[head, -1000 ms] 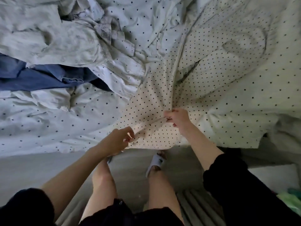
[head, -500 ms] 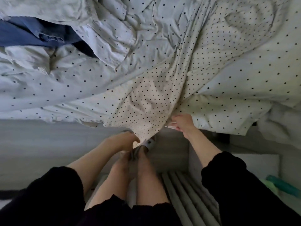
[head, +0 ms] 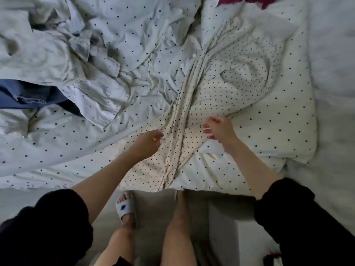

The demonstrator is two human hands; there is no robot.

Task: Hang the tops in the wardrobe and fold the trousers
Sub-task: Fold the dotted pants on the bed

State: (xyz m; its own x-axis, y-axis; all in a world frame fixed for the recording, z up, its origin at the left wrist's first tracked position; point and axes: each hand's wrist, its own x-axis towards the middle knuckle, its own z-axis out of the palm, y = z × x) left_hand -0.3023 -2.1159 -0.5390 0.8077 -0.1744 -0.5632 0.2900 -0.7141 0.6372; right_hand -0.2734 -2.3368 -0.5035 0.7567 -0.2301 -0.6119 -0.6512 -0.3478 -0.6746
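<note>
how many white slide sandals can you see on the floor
1: a white slide sandal on the foot by the near edge of the dotted bed cover. The other foot's footwear, if any, is hidden under the bed edge.

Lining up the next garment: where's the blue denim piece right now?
In the head view, the blue denim garment lies at the far left edge of the bed, half tucked under the crumpled pale shirt, well left of both hands.

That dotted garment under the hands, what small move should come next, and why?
Probably spread it flat. The dotted garment lies twisted into a ridge on the bed, with the left hand and the right hand on either side of the ridge, so pulling its sides apart would smooth it for folding.
</note>
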